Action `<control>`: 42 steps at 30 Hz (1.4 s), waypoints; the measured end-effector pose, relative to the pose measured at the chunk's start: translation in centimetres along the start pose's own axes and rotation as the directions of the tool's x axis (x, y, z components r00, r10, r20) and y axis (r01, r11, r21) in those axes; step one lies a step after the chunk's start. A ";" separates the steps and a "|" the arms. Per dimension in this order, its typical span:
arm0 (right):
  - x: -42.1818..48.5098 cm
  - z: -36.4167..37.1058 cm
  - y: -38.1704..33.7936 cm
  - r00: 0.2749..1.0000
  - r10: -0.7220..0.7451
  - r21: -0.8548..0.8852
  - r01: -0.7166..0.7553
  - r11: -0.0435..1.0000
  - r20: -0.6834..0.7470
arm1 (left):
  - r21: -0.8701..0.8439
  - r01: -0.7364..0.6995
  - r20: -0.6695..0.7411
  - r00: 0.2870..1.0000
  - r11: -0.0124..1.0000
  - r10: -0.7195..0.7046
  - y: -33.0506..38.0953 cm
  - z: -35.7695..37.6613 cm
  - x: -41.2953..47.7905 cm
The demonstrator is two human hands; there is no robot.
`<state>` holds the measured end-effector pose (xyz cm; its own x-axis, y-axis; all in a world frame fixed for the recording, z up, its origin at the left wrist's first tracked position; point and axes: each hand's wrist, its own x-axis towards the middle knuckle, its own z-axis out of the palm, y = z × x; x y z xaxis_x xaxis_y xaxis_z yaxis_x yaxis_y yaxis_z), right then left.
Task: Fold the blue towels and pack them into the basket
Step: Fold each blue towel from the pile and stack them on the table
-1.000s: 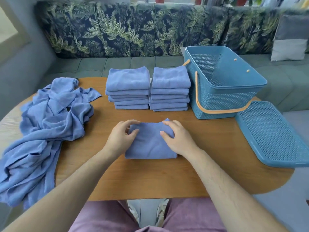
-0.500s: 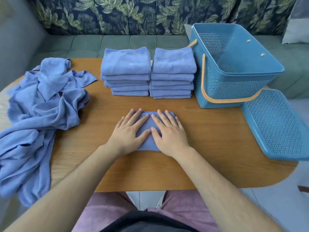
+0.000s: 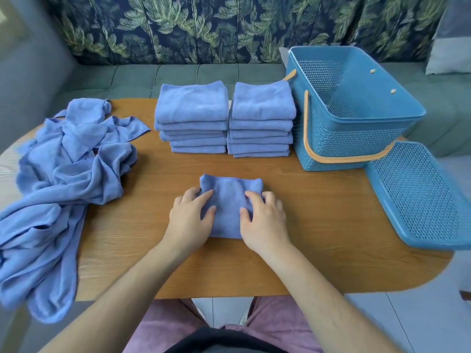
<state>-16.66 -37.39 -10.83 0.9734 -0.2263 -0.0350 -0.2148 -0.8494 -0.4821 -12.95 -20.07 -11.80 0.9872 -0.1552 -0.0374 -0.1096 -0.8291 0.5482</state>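
A small folded blue towel (image 3: 229,197) lies on the wooden table (image 3: 318,225) in front of me. My left hand (image 3: 190,216) grips its left side, fingers curled over the edge and thumb on top. On the towel's right side my right hand (image 3: 263,219) holds it the same way. Two stacks of folded blue towels (image 3: 192,108) (image 3: 262,105) stand side by side at the back of the table. Right of them sits the blue basket (image 3: 331,146) with an orange handle, holding nothing. A heap of unfolded blue towels (image 3: 66,169) covers the table's left end.
The basket's blue perforated lid (image 3: 420,197) lies flat at the table's right end, partly over the edge. A green sofa (image 3: 216,72) with leaf-print cushions runs behind the table. My knees are under the near edge.
Half a second ago both hands pressed flat on the folded towel. They have now slid apart to its two sides and curled their fingers round the edges.
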 end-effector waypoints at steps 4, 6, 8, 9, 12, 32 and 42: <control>0.1 -1.4 -0.1 0.999 -0.020 0.257 0.013 0.966 0.025 | -0.218 -0.018 -0.007 1.000 0.976 0.017 -0.2 -0.7 -0.2; 0.3 -2.3 -0.4 0.999 -0.038 0.318 0.028 0.948 0.023 | -0.282 -0.029 -0.050 0.999 0.959 0.015 0.0 -1.6 -0.2; 0.9 -3.6 -1.2 0.997 -0.073 0.355 0.069 0.932 -0.003 | -0.325 -0.063 -0.111 0.993 0.944 0.029 0.7 -3.3 0.2; 1.4 -4.4 -1.9 0.996 -0.091 0.366 0.091 0.926 -0.020 | -0.347 -0.080 -0.138 0.990 0.935 0.033 1.1 -4.4 0.7; 4.7 -7.5 -4.8 0.985 -0.152 0.346 0.170 0.923 -0.079 | -0.363 -0.131 -0.217 0.975 0.923 0.054 2.3 -8.6 3.7; 24.6 -7.3 -15.2 0.938 -0.345 -0.282 0.321 0.904 -0.036 | 0.236 -0.119 -0.178 0.970 0.964 0.163 2.0 -14.0 23.8; 24.8 -3.2 -14.1 0.926 -0.269 -0.362 0.355 0.862 0.266 | 0.282 -0.111 -0.073 0.988 0.953 0.137 -1.0 -9.3 24.4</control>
<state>10.26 -32.56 -2.16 0.9800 0.1459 -0.1356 0.1314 -0.9851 -0.1105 12.31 -18.02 -5.53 0.9687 -0.2275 0.0992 -0.2469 -0.9243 0.2909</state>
